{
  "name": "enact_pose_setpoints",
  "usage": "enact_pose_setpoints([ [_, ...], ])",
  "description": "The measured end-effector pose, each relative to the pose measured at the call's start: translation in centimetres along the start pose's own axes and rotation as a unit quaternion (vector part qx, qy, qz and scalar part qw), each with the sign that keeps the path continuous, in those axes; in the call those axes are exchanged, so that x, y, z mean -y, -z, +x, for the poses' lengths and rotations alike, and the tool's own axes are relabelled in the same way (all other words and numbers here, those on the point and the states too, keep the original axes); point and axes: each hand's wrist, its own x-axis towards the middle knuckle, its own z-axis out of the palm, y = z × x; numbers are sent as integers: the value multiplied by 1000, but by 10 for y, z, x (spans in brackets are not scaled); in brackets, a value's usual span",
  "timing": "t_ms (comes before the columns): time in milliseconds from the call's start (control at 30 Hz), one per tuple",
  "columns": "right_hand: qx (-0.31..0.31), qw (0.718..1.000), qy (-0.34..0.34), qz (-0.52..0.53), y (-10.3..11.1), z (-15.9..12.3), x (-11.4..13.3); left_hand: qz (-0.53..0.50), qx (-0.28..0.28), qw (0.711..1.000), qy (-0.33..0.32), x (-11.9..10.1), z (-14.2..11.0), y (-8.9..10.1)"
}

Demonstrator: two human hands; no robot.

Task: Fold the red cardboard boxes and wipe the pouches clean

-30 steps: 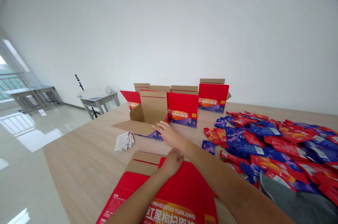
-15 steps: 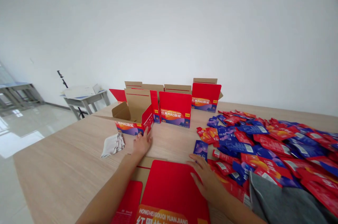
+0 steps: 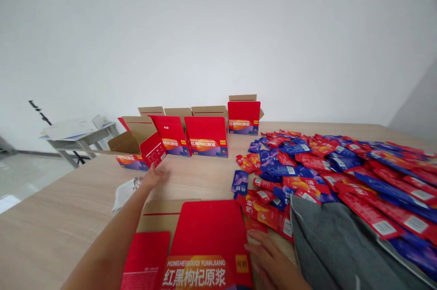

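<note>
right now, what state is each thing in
Leftmost red cardboard box: upright, open
Left hand: at that box's corner, grip unclear
Other red cardboard boxes: upright, flaps raised
Red-and-brown cardboard carton: lying flat
Right hand: open, at carton's edge
Glossy red and blue pouches: heaped
Grey fabric cloth: rumpled
White fabric cloth: partly hidden

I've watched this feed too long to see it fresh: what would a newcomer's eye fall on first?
Likely the heap of red and blue sachets across the right side of the table, a gray cloth at its near edge. Next, the bright red carton lying at bottom center, with the right hand at its right edge. Farther off, the left hand is by the corner of an open box at left.
</note>
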Motion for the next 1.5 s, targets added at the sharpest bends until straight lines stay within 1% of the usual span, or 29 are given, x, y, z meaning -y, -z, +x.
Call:
enact_pose_setpoints([
  [67, -41, 996, -29, 71, 1, -12, 5, -11, 30, 999, -37, -17, -17, -8],
  [100, -60, 990, -54, 112, 0, -17, 6, -17, 48, 997, -60, -26, -29, -13],
  [167, -82, 967, -131, 204, -6, -23, 9, -35, 81, 990, -109, -46, -59, -23],
  [200, -86, 946, -177, 258, -10, -24, 10, -41, 92, 986, -134, -55, -75, -28],
  [267, -92, 890, -258, 364, -19, -23, 11, -48, 90, 978, -181, -73, -108, -35],
  [333, -103, 840, -296, 444, -27, -18, 13, -53, 59, 974, -210, -87, -134, -39],
  [367, -110, 825, -299, 467, -30, -15, 14, -56, 40, 973, -222, -93, -143, -41],
  [400, -118, 819, -293, 479, -31, -12, 17, -59, 23, 971, -230, -98, -150, -41],
  [467, -127, 824, -265, 484, -31, -8, 24, -61, -3, 968, -244, -105, -157, -41],
  [533, -129, 834, -233, 483, -26, -8, 33, -53, -14, 964, -259, -110, -160, -41],
  [600, -124, 832, -213, 496, -20, -10, 42, -39, -19, 964, -262, -115, -162, -40],
  [633, -122, 826, -211, 508, -16, -12, 46, -30, -20, 964, -264, -118, -163, -39],
  [733, -123, 795, -228, 549, -9, -20, 53, -9, -25, 964, -265, -126, -169, -38],
  [833, -145, 778, -253, 557, -9, -25, 51, 1, -25, 961, -277, -132, -176, -37],
  [967, -192, 775, -266, 540, -19, -27, 38, 3, -41, 960, -276, -139, -180, -35],
  [1033, -213, 782, -264, 523, -26, -28, 33, -1, -47, 963, -267, -142, -181, -31],
  [1100, -216, 806, -248, 493, -33, -28, 30, -9, -44, 967, -252, -147, -182, -23],
  [1200, -179, 858, -182, 446, -38, -29, 29, 0, -10, 979, -205, -155, -187, -8],
  [1267, -171, 877, -144, 425, -38, -29, 30, 22, 16, 984, -177, -161, -189, 4],
  [1333, -173, 885, -132, 413, -35, -30, 33, 45, 21, 984, -171, -168, -190, 19],
  [1400, -167, 886, -134, 411, -28, -31, 39, 62, 2, 981, -182, -177, -189, 38],
  [1500, -162, 883, -115, 425, -7, -32, 56, 86, -60, 973, -207, -198, -184, 76],
])
